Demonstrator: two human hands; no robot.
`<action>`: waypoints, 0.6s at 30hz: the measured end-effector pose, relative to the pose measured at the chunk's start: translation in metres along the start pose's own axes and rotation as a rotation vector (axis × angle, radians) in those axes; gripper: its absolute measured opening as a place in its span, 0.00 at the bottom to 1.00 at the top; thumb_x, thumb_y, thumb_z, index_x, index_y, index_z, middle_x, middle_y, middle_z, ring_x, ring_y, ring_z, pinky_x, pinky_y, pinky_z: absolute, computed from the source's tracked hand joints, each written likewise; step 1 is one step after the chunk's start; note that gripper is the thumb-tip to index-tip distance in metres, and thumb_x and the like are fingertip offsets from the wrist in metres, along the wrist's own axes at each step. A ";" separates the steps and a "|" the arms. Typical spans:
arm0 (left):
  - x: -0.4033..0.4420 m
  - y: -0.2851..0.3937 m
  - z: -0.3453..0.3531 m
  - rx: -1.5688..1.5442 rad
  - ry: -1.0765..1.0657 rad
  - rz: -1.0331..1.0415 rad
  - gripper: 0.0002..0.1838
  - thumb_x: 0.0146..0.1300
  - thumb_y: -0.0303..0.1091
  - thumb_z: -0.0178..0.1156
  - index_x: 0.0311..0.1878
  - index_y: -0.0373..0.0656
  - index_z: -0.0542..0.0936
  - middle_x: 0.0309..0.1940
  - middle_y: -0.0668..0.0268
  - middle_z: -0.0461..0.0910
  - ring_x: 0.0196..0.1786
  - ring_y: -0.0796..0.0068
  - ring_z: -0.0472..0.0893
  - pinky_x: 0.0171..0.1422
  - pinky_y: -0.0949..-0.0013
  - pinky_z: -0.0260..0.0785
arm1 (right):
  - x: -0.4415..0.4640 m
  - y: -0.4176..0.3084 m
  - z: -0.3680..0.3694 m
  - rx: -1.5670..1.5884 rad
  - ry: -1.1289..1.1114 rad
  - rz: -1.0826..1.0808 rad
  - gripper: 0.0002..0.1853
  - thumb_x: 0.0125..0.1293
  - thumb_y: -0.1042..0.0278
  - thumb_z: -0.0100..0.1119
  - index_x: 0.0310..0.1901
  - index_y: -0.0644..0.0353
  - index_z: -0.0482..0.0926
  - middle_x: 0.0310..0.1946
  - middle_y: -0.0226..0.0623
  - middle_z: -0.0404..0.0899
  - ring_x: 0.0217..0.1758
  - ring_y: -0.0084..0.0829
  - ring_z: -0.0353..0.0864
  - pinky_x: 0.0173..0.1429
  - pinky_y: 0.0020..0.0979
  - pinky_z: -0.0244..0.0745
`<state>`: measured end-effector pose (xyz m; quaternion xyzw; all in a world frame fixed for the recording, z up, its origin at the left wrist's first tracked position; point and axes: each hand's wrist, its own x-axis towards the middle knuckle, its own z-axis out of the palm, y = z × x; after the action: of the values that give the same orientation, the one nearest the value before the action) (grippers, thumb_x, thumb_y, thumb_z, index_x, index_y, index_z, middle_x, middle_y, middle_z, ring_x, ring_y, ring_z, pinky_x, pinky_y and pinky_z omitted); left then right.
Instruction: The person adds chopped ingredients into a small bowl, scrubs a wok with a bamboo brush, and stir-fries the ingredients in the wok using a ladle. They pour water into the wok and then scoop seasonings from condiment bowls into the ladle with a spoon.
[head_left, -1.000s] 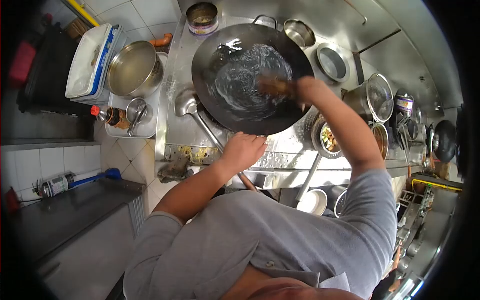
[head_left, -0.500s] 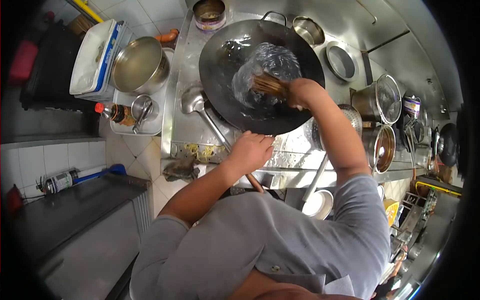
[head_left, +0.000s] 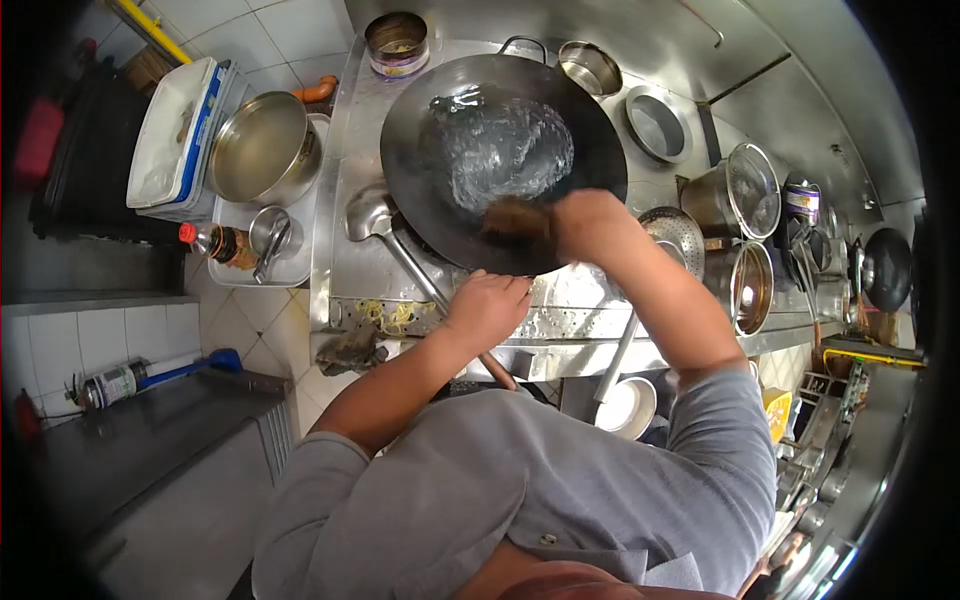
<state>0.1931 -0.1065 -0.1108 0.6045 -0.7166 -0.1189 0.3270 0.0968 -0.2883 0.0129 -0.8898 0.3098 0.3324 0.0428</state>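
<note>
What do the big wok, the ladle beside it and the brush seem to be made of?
The wok: dark metal, probably iron or carbon steel, judging by its blackened, softly shiny surface.
The ladle: silvery metal, likely polished stainless steel, from its bright reflections; its brown grip looks like wood.
The brush: perhaps bamboo or wood, going by its brown colour, but blur hides the finish.

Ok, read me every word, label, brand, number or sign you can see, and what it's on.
Nothing is readable.
Open tin near the wok: label too small.
Purple-labelled tin, right: too small.
Red-capped bottle: label too blurred.
Labelled container, lower left: print too small.
</note>
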 end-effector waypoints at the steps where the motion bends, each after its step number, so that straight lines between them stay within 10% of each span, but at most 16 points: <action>1: -0.002 0.000 0.000 0.002 -0.006 -0.008 0.09 0.61 0.37 0.65 0.41 0.45 0.82 0.31 0.62 0.85 0.36 0.62 0.85 0.44 0.57 0.70 | 0.021 0.006 0.004 -0.068 0.096 -0.010 0.11 0.54 0.65 0.69 0.39 0.54 0.90 0.42 0.43 0.89 0.49 0.40 0.89 0.53 0.38 0.84; 7: -0.004 -0.017 0.004 0.025 0.005 0.027 0.08 0.61 0.37 0.65 0.41 0.45 0.82 0.31 0.63 0.85 0.37 0.62 0.84 0.46 0.57 0.70 | 0.090 0.005 -0.005 0.180 0.370 0.129 0.10 0.58 0.68 0.67 0.41 0.54 0.90 0.46 0.45 0.88 0.52 0.41 0.88 0.55 0.38 0.83; 10: -0.002 -0.016 0.001 0.051 -0.017 -0.010 0.08 0.61 0.37 0.65 0.40 0.45 0.82 0.30 0.63 0.84 0.36 0.61 0.84 0.46 0.57 0.71 | 0.038 -0.014 0.018 0.090 0.268 -0.153 0.22 0.59 0.61 0.65 0.56 0.56 0.81 0.46 0.47 0.88 0.50 0.47 0.88 0.54 0.43 0.83; 14: 0.002 0.002 -0.011 0.040 -0.028 -0.010 0.08 0.62 0.37 0.65 0.40 0.45 0.82 0.28 0.64 0.84 0.34 0.62 0.84 0.45 0.58 0.71 | 0.019 0.032 0.019 0.102 -0.025 -0.076 0.17 0.59 0.64 0.65 0.51 0.53 0.85 0.42 0.48 0.87 0.49 0.45 0.88 0.53 0.43 0.83; 18: 0.004 0.006 -0.002 0.016 0.013 0.007 0.07 0.62 0.37 0.65 0.41 0.47 0.82 0.28 0.65 0.83 0.35 0.62 0.84 0.43 0.56 0.72 | 0.098 0.040 0.015 0.062 0.373 0.143 0.13 0.67 0.66 0.57 0.50 0.57 0.85 0.48 0.48 0.86 0.52 0.46 0.88 0.54 0.42 0.84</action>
<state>0.1899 -0.1085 -0.1046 0.6054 -0.7175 -0.1080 0.3272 0.1225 -0.3670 -0.0542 -0.9098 0.3851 0.1543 -0.0115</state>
